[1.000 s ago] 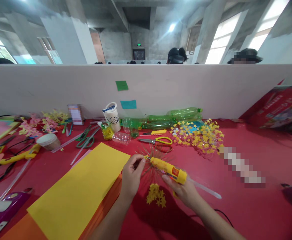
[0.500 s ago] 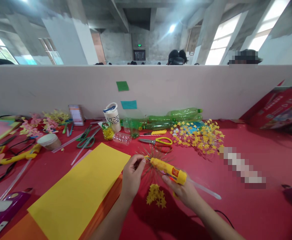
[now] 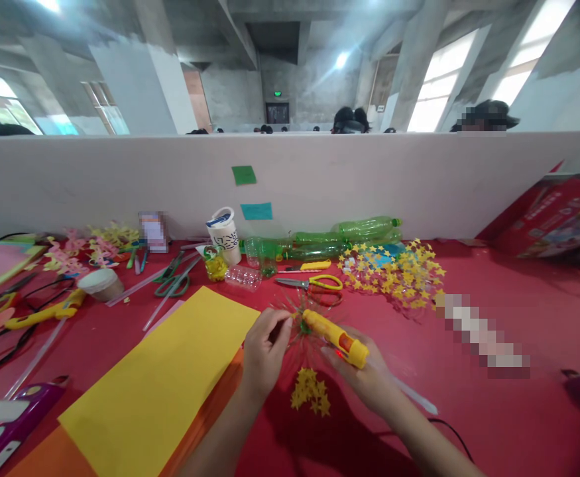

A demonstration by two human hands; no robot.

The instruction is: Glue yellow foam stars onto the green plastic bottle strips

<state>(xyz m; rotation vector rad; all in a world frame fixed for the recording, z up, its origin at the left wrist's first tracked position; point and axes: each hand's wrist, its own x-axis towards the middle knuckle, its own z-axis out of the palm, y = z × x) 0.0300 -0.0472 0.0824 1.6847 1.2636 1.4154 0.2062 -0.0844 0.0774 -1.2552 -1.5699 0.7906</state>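
Observation:
My right hand (image 3: 364,371) is wrapped round a yellow hot glue gun (image 3: 334,336), its nozzle end pointing up and left. A clear glue stick (image 3: 416,396) juts from the gun's rear. My left hand (image 3: 268,344) is closed in a pinch on a small yellow piece that looks like a paper star (image 3: 293,317), mostly hidden by my fingers. Between and behind the hands, a spiky burst of thin strips with a green centre (image 3: 305,326) stands on the red table. Nearer to me lies a small pile of yellow stars (image 3: 310,392).
Yellow paper (image 3: 165,377) lies over orange sheets at left. Behind are yellow-handled scissors (image 3: 314,283), a cutter (image 3: 316,265), green bottles (image 3: 369,227), a cup (image 3: 224,237) and a star-tipped bunch (image 3: 399,271). A second glue gun (image 3: 51,311) and a purple tool (image 3: 16,424) sit left.
The glue gun's nozzle has drawn back to the right from the small yellow piece and points lower. The burst's green centre now shows. My left hand keeps its pinch, almost still.

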